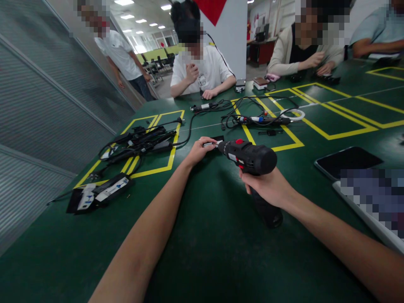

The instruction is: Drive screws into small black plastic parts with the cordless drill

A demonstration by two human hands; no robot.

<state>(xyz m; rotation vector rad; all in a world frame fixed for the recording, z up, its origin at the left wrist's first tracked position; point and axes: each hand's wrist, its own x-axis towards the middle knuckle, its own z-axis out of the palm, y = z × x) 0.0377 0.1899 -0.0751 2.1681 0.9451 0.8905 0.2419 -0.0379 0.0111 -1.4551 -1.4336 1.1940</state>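
My right hand point(268, 187) grips the handle of a black cordless drill point(249, 156) with red switches. The drill lies level, its chuck pointing left and away from me. At its tip, my left hand point(202, 150) has its fingers closed on a small black part point(218, 138) with a pale strip, low over the table. The fingers and the chuck hide most of that part, and whether the bit touches it I cannot tell.
The green table point(202, 252) carries yellow tape outlines. Black cables and adapters point(142, 143) lie left, with black-and-white pieces point(101, 193) nearer me. Corded screwdrivers point(259, 120) lie ahead. A phone point(349, 162) and a white-edged device point(356, 206) lie right. Several people are around the table.
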